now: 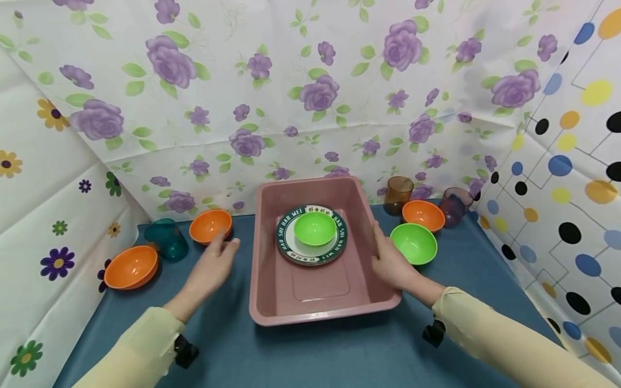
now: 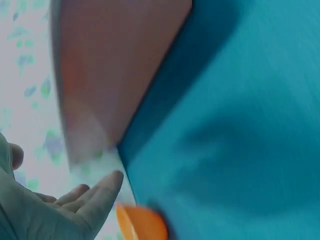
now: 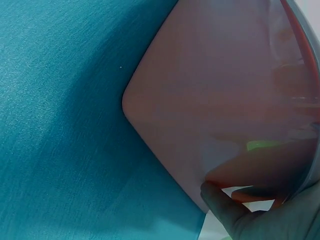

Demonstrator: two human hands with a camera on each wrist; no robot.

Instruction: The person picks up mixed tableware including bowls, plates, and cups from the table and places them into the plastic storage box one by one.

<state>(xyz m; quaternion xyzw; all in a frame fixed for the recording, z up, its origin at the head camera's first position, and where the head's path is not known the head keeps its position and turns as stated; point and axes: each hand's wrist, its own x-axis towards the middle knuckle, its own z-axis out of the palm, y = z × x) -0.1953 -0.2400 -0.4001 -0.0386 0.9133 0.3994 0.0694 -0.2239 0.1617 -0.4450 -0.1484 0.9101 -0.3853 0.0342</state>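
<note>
A pink rectangular plastic basin (image 1: 325, 293) stands mid-table. Inside it lies a round plate with a green lettered rim (image 1: 286, 245), and a light green bowl (image 1: 315, 229) sits on the plate. My right hand (image 1: 394, 264) grips the basin's right side, thumb over the rim, with a finger against the outer wall (image 3: 200, 90). To the left of the basin my left hand (image 1: 213, 264) is held apart from it, fingers extended and holding nothing. Its fingertips overlap the near edge of an orange bowl (image 1: 209, 225) in the head view; that bowl (image 2: 145, 225) also shows below the fingers in the left wrist view.
Farther left are a teal cup (image 1: 167, 240) lying tilted and another orange bowl (image 1: 132, 268). Right of the basin stand a second green bowl (image 1: 414, 245), an orange bowl (image 1: 423, 215), a brown cup (image 1: 399, 195) and a purple cup (image 1: 456, 206). Patterned sheets (image 1: 320, 134) wall the table.
</note>
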